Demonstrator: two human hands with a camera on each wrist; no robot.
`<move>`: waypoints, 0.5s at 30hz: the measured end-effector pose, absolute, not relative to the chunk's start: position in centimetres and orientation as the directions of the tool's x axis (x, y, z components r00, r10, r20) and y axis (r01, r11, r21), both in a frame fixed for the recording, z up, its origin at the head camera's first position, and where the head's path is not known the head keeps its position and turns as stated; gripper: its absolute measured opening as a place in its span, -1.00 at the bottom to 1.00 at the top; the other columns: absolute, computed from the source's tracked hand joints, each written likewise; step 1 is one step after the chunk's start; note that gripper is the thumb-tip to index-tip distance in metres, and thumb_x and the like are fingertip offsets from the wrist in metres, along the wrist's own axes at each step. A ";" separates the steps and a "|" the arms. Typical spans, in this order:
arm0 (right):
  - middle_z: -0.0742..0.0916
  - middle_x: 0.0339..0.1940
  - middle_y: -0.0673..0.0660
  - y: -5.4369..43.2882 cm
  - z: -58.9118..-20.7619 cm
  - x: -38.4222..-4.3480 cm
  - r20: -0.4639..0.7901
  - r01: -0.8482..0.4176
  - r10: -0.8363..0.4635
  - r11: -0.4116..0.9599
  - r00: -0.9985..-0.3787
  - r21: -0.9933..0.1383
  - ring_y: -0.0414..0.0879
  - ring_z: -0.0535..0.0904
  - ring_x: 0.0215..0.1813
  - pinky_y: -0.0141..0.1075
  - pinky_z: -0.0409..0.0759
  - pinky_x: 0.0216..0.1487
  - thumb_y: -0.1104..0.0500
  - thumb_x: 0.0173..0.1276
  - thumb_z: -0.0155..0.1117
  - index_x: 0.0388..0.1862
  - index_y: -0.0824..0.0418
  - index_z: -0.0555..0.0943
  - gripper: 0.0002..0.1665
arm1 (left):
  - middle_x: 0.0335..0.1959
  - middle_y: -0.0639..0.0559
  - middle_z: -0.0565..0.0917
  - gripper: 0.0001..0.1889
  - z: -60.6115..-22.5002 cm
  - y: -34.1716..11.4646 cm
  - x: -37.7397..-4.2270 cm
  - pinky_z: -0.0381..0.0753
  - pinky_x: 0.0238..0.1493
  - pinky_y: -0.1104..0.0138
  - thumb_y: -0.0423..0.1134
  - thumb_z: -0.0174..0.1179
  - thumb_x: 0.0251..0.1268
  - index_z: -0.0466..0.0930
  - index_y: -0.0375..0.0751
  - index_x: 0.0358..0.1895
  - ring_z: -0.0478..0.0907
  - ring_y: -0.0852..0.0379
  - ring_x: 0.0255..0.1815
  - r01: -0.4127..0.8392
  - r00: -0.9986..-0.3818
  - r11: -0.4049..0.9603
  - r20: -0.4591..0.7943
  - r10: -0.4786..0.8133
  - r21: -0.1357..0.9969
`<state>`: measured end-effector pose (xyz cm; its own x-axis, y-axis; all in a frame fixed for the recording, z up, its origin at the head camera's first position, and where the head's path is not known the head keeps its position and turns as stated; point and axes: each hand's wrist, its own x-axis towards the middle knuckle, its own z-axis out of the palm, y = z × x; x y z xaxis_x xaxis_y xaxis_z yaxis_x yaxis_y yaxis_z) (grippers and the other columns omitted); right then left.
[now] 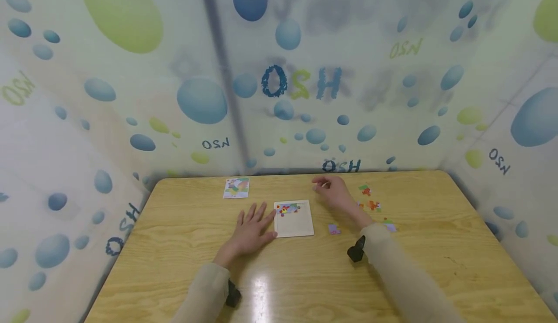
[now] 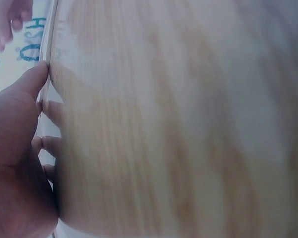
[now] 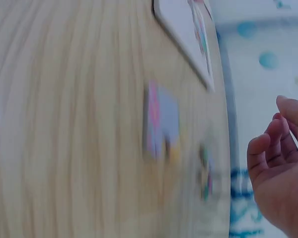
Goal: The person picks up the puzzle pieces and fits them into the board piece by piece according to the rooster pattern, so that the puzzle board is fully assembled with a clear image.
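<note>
Hovering above the pale wood-grain table (image 1: 183, 250), the right hand (image 1: 334, 194) hangs past the far right corner of the white square shallow tray (image 1: 296, 227), its fingers (image 3: 259, 148) loosely bent and no piece visible between them. The left hand (image 1: 251, 232) lies spread on the tabletop, fingers extended and grasping nothing, index finger and thumb at the tray's left edge. Key relation, as judged: the tray lies to the left of the right fingertips and nearer the person, while the multicoloured joined puzzle strip (image 1: 288, 209) sits along the tray's far wall, long axis left to right. The lone lavender puzzle piece (image 1: 333, 229) rests just right of the tray; the red-and-orange loose puzzle pieces (image 1: 373, 205) lie farther right, beyond the forearm. The right hand is nearer to all of these loose pieces. The right wrist view adds what the head view lacks: the lone piece's thick side edge and the inner side of the bent fingers, seen against the wall. Only the head view shows the strip's layout clearly.
</note>
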<state>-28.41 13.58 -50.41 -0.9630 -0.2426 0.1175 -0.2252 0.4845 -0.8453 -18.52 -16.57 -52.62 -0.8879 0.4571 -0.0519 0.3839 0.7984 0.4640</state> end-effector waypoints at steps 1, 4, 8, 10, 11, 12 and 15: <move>0.69 -0.24 0.12 14.4 -50.4 -28.5 0.128 -0.229 -0.232 0.485 -0.964 -0.844 -0.05 0.56 -0.31 -0.25 0.53 -0.32 0.21 0.51 0.31 0.08 0.36 0.70 -0.72 | 0.66 -0.30 -0.05 -0.30 -52.6 -16.6 -18.5 -0.38 0.45 -0.38 0.14 0.02 0.58 0.19 -0.13 0.62 -0.27 -0.40 0.64 0.380 -0.888 0.799 -0.056 0.456 0.466; 0.69 -0.23 0.14 16.7 -50.2 -28.5 0.137 -0.215 -0.193 0.479 -0.972 -0.851 -0.03 0.56 -0.33 -0.27 0.53 -0.38 0.21 0.51 0.32 0.08 0.39 0.68 -0.70 | 0.66 -0.32 -0.03 -0.31 -52.6 -16.7 -18.4 -0.37 0.45 -0.39 0.12 0.04 0.58 0.22 -0.15 0.61 -0.26 -0.41 0.64 0.379 -0.889 0.794 -0.051 0.455 0.475; 0.67 -0.20 0.19 19.9 -50.0 -28.2 0.109 -0.169 -0.150 0.480 -0.983 -0.861 0.07 0.57 -0.32 -0.28 0.51 -0.43 0.22 0.53 0.28 0.12 0.45 0.64 -0.66 | 0.67 -0.28 -0.08 -0.29 -52.8 -16.7 -18.5 -0.38 0.46 -0.36 0.15 0.02 0.58 0.17 -0.09 0.63 -0.30 -0.37 0.65 0.376 -0.891 0.806 -0.061 0.451 0.458; 0.65 -0.18 0.19 21.6 -50.0 -28.0 0.081 -0.135 -0.129 0.497 -0.988 -0.857 0.11 0.56 -0.30 -0.29 0.50 -0.44 0.19 0.55 0.26 0.16 0.44 0.62 -0.63 | 0.67 -0.27 -0.08 -0.29 -52.7 -16.6 -18.6 -0.39 0.47 -0.35 0.15 0.02 0.58 0.16 -0.07 0.63 -0.30 -0.36 0.65 0.371 -0.892 0.809 -0.069 0.447 0.456; 0.65 -0.17 0.19 22.4 -50.1 -28.0 0.071 -0.123 -0.122 0.502 -0.990 -0.856 0.12 0.55 -0.30 -0.30 0.49 -0.45 0.18 0.56 0.25 0.17 0.44 0.62 -0.62 | 0.67 -0.25 -0.09 -0.29 -52.6 -16.5 -18.6 -0.38 0.47 -0.34 0.15 0.02 0.58 0.16 -0.06 0.64 -0.31 -0.35 0.65 0.367 -0.892 0.814 -0.077 0.445 0.451; 0.64 -0.17 0.19 23.1 -50.2 -28.0 0.061 -0.110 -0.113 0.506 -0.992 -0.856 0.13 0.55 -0.30 -0.30 0.49 -0.46 0.17 0.56 0.25 0.19 0.44 0.61 -0.61 | 0.67 -0.25 -0.09 -0.30 -52.5 -16.4 -18.6 -0.38 0.48 -0.34 0.14 0.02 0.58 0.17 -0.06 0.63 -0.31 -0.34 0.65 0.363 -0.893 0.815 -0.081 0.443 0.451; 0.65 -0.14 0.23 25.0 -50.5 -27.9 0.036 -0.080 -0.096 0.512 -0.995 -0.855 0.12 0.57 -0.27 -0.30 0.50 -0.46 0.14 0.57 0.24 0.20 0.43 0.60 -0.59 | 0.68 -0.22 -0.09 -0.30 -52.6 -16.4 -18.6 -0.38 0.48 -0.33 0.15 0.02 0.58 0.16 -0.04 0.63 -0.32 -0.32 0.66 0.358 -0.894 0.818 -0.088 0.439 0.450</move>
<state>-27.93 24.97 -50.46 -0.9948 -0.0957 0.0361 -0.0803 0.5118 -0.8554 -18.63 -16.42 -52.56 -0.8941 0.4391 -0.0880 0.3575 0.8183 0.4501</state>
